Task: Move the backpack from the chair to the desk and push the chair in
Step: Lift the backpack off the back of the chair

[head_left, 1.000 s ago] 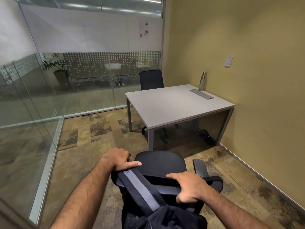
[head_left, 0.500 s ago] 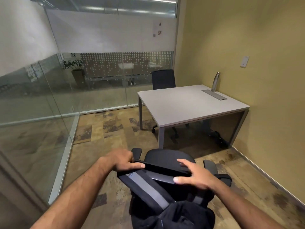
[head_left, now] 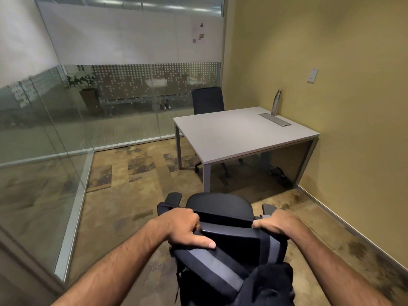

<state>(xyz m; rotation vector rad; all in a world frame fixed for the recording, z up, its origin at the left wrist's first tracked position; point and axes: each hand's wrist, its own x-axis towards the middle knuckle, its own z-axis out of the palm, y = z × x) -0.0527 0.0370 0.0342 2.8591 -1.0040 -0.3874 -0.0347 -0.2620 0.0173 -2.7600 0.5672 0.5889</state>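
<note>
Two hands on the load, lower centre of frame. I see the backpack (head_left: 229,270) hanging off the back of the chair (head_left: 218,206), its grey-striped straps looped over the top of the backrest. Left hand (head_left: 185,228) is curled closed around the left strap where it crosses the backrest corner, index finger laid out along the strap. Right hand (head_left: 276,224) is closed on the right strap at the opposite corner, knuckles up. My read: the step in hand is freeing the bag, so lift both straps straight up together until they clear the backrest top, keep the pull even so the chair doesn't roll or swivel on its casters, then carry forward. Desk (head_left: 240,133) sits right of centre, well apart from the chair, mostly bare; steel bottle (head_left: 276,102) stands at its far right edge, so I'd land the bag on the near left area.
</note>
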